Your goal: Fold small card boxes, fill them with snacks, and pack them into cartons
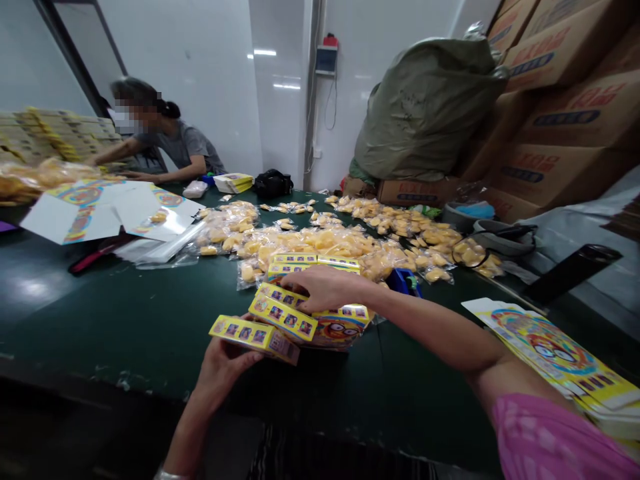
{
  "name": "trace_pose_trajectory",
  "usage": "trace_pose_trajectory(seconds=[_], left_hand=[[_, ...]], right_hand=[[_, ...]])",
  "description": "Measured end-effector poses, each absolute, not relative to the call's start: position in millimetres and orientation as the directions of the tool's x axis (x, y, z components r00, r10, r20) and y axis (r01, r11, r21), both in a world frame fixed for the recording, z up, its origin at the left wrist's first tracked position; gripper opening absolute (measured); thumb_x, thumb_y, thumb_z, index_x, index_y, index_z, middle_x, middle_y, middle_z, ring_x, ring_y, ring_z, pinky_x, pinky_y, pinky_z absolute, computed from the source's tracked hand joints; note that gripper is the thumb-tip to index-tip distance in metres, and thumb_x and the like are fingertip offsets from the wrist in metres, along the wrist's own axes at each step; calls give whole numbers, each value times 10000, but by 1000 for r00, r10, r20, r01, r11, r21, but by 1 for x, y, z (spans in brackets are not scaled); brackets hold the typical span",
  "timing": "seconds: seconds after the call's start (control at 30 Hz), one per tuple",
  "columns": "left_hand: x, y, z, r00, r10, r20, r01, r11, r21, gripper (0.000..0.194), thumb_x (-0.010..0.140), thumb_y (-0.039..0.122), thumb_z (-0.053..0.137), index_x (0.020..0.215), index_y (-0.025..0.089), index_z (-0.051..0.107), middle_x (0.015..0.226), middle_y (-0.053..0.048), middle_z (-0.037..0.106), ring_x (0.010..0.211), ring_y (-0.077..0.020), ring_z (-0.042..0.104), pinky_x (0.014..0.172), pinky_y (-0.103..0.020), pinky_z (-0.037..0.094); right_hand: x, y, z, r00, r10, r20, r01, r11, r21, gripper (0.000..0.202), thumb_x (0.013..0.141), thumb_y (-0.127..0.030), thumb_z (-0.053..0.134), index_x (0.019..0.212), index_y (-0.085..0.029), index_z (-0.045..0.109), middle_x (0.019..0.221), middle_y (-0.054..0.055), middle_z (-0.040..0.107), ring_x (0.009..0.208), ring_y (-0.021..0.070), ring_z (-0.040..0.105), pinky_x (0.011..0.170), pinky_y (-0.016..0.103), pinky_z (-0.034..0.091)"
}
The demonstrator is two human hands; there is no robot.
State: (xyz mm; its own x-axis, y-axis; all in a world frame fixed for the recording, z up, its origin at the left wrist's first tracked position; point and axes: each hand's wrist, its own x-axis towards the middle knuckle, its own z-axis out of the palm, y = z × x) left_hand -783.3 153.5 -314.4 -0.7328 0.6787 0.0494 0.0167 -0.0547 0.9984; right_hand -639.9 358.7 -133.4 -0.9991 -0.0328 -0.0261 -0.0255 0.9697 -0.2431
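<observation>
Several small yellow boxes printed with little pictures stand grouped near the table's middle. My left hand [227, 367] grips the nearest yellow box [245, 332] from below and the left, its thumb along the lower edge. Behind it, a second yellow box [283, 312] sits tilted, and my right hand [320, 288] reaches over it from the right with curled fingers on its top. Under and beyond my right hand are more yellow boxes [343, 328], one showing a cartoon face with glasses. Small clear bags of yellow pieces [305, 241] lie heaped just behind the boxes.
Flat printed cartons [555, 353] lie at the right, others [83, 210] at the left by plastic sleeves [165, 247]. A blue tape dispenser [404, 281] stands right of the boxes. A person [185, 143] works at the far left. Brown cartons [575, 120] are stacked back right.
</observation>
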Motion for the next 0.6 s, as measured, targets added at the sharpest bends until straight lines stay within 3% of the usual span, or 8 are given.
trace_pose_trajectory(seconds=[0.1,0.33,0.53,0.6], left_hand=[[-782,153,-314,-732,680,43,13,-49,999,825,502,392,941,1212,153,595,1259,-167,699,1135,-376,674,946,-476,581],[-778,154,-307,-727,686,30,-29,-74,997,790,501,345,932,1196,163,606,1179,-131,741,1048,-342,716,887,-432,608],[-773,159,-294,-747,665,-4,-23,-20,1000,579,456,332,921,930,179,624,913,-81,787,884,-315,747,793,-402,622],[-772,160,-292,-765,643,-4,-14,-11,1000,567,442,337,920,896,176,620,870,-72,782,857,-306,746,776,-390,618]], right_hand=[[-641,351,-135,-1000,25,-1,24,977,-214,539,767,-199,642,1299,-174,554,1008,100,719,792,228,618,551,278,328],[-641,357,-135,-935,193,297,94,943,-318,347,816,-124,587,1158,-153,635,1083,99,730,945,229,650,745,292,425],[-640,375,-144,-972,154,176,137,985,-106,119,886,-110,572,914,-134,686,1035,140,713,954,245,628,777,318,415],[-632,370,-144,-963,156,220,123,980,-156,115,930,-162,580,957,-127,687,1130,151,691,1041,247,614,846,323,421]])
